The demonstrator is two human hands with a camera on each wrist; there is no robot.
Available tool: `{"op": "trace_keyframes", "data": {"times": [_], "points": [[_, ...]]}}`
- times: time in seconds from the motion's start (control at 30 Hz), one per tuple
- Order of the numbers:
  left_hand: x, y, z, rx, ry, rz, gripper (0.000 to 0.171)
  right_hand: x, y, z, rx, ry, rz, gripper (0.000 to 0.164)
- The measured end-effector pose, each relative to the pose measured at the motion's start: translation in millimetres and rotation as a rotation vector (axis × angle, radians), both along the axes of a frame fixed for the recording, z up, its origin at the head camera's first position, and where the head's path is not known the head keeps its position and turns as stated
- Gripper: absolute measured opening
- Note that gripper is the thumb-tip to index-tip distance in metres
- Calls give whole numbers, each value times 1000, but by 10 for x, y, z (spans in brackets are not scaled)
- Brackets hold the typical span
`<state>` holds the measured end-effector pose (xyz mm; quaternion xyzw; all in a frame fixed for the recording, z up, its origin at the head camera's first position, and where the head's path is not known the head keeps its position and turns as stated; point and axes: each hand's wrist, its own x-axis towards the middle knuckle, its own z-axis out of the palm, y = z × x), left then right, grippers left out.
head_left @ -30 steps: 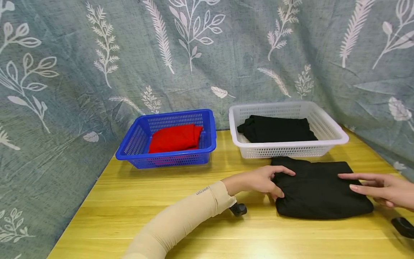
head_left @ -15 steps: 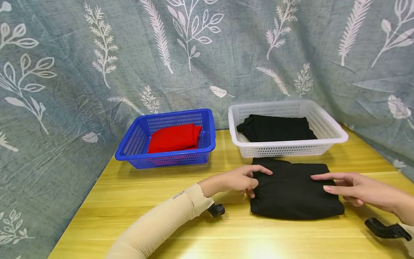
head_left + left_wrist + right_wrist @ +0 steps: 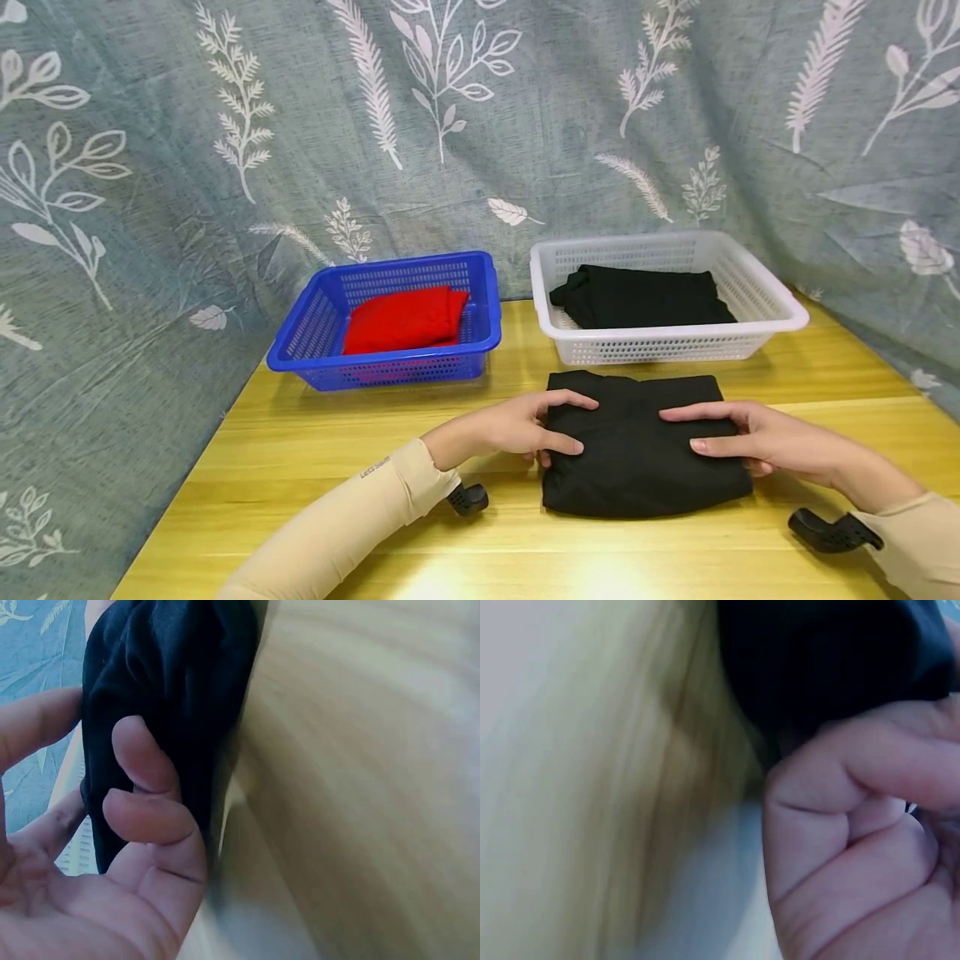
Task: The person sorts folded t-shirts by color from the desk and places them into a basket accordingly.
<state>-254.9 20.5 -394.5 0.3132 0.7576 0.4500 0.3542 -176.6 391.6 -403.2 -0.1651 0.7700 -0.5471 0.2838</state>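
Observation:
A folded black garment (image 3: 637, 450) lies on the table in front of the white basket. My left hand (image 3: 528, 425) grips its left edge, with thumb and index finger on top. In the left wrist view, the other fingers (image 3: 154, 817) curl against the garment's side (image 3: 165, 682). At the opposite edge my right hand (image 3: 757, 437) holds the cloth in the same way, thumb and index finger on top. Curled fingers (image 3: 810, 825) sit under the dark cloth (image 3: 832, 660) in the right wrist view. The fingertips beneath the garment are hidden.
Behind the garment stands a white basket (image 3: 675, 336) with folded black cloth (image 3: 645, 298) in it. To its left, a blue basket (image 3: 412, 368) holds red cloth (image 3: 405, 319). A patterned curtain (image 3: 480, 125) hangs behind the wooden table (image 3: 300, 467).
Both hands have moved left across the table together with the black garment. It now lies nearer the middle, and more of the right forearm shows. The baskets stay put.

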Motion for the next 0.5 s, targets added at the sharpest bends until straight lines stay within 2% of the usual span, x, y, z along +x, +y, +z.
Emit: {"op": "trace_keyframes", "data": {"times": [0.13, 0.5], "points": [[10, -66, -12, 6, -3, 6, 63, -48, -132, -11, 8, 15, 9, 49], [22, -134, -48, 72, -98, -19, 59, -90, -291, -10, 15, 26, 34, 49]]}}
